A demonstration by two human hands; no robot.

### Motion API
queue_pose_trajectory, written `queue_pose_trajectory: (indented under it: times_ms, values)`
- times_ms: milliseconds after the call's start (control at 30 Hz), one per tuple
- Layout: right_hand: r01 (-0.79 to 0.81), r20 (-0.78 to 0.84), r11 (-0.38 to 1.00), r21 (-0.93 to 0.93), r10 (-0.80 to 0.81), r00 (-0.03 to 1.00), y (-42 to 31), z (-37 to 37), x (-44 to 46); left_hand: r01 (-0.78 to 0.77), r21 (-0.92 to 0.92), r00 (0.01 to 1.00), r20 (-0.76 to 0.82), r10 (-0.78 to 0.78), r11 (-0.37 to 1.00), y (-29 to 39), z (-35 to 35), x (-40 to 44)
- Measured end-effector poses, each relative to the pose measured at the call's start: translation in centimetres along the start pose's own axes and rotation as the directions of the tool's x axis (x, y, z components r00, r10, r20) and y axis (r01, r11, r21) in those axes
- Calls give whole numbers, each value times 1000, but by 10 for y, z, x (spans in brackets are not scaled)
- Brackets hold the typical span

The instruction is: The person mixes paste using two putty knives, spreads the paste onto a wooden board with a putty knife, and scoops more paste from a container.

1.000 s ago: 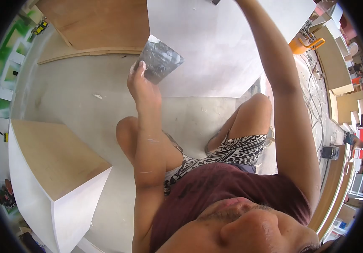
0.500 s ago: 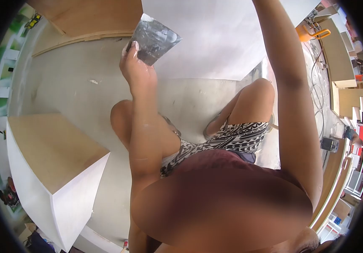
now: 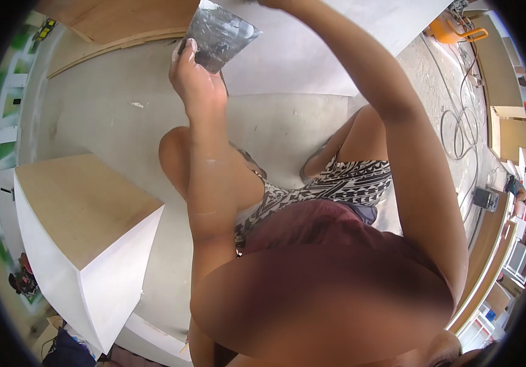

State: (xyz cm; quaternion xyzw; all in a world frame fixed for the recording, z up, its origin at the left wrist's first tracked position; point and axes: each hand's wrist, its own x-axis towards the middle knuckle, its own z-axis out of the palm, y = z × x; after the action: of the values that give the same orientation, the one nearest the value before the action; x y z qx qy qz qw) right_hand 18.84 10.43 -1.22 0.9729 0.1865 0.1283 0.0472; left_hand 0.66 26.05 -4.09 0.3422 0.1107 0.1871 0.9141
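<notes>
My left hand (image 3: 198, 76) is closed around a wide, flat metal putty knife (image 3: 223, 38), thumb pressed on its face. White filler streaks cover the grey blade, and some white is on my thumb. The blade is held up in front of a large white panel (image 3: 312, 61). My right hand (image 3: 272, 3) reaches across to the top edge of the view, close to the panel and just right of the blade. Most of that hand is cut off, so its fingers and anything in them are hidden.
A white-sided box with a brown top (image 3: 91, 208) stands at left. A brown wooden board (image 3: 128, 21) is at upper left. Right of me, a hose or cable (image 3: 458, 134) lies coiled on the floor near an orange object (image 3: 449, 29). Another person (image 3: 519, 192) shows at far right.
My right arm has swung left, bringing the hand near the blade at the top edge. The left hand with the putty knife sits slightly higher in view.
</notes>
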Motion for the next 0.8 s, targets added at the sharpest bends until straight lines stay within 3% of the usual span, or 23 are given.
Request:
queue_pose_trajectory:
  times_ms: [67, 133, 167, 200, 267, 333, 400, 467, 567, 633, 667, 700, 733, 767, 800]
  values:
    - [19, 10, 995, 103, -20, 1000, 2, 16, -23, -10, 16, 1000, 3, 10, 1000, -1, -3, 2]
    - [-123, 76, 795, 594, 97, 992, 10, -27, -50, 8, -4, 1000, 15, -8, 1000, 1, -6, 4]
    - [-189, 134, 601, 777, 136, 982, 17, -43, -61, 34, -35, 999, 23, -33, 999, 3, -5, 2]
    - [-21, -7, 211, 977, 133, 991, 21, -30, -64, 61, -65, 998, 33, -59, 996, 3, -5, 0]
    - [72, 1, -311, 948, 227, 974, 15, -34, -90, 120, -131, 986, 132, -103, 984, -11, -10, 6]
    - [125, -9, -393, 911, 284, 959, 0, -37, -111, 138, -146, 974, 199, -107, 980, -19, -8, 5]
    - [-42, 108, -291, 956, 215, 971, 2, -26, -133, 101, -120, 969, 235, -70, 988, -30, 5, -6]
    - [35, 36, -259, 965, 263, 964, -11, -23, -142, 29, -29, 979, 205, -22, 999, -33, 13, -11]
    - [-137, 147, -230, 963, 26, 989, 13, -9, -158, -72, 139, 976, 216, 41, 988, -47, 11, -8]
    - [-149, 156, -99, 984, 65, 986, 28, -10, -175, -7, 184, 955, 292, -47, 983, -51, 8, -5]
    - [-145, 148, -47, 988, 58, 987, 29, -10, -182, 18, 415, 954, 264, -139, 909, -46, 12, -9]
    - [-163, 173, -91, 982, 119, 978, 35, -6, -189, 46, 625, 958, 194, -212, 780, -39, 19, -13]
    - [-178, 201, -144, 974, 164, 966, 38, 0, -194, -26, 720, 935, 262, -237, 694, -26, 18, -12]
    - [-137, 185, -221, 966, 210, 960, 37, -6, -201, -168, 744, 954, 287, -83, 647, -15, 11, -15]
    - [-143, 198, -188, 972, 314, 929, 44, 1, -203, -295, 773, 949, 306, 77, 561, -4, 5, -17]
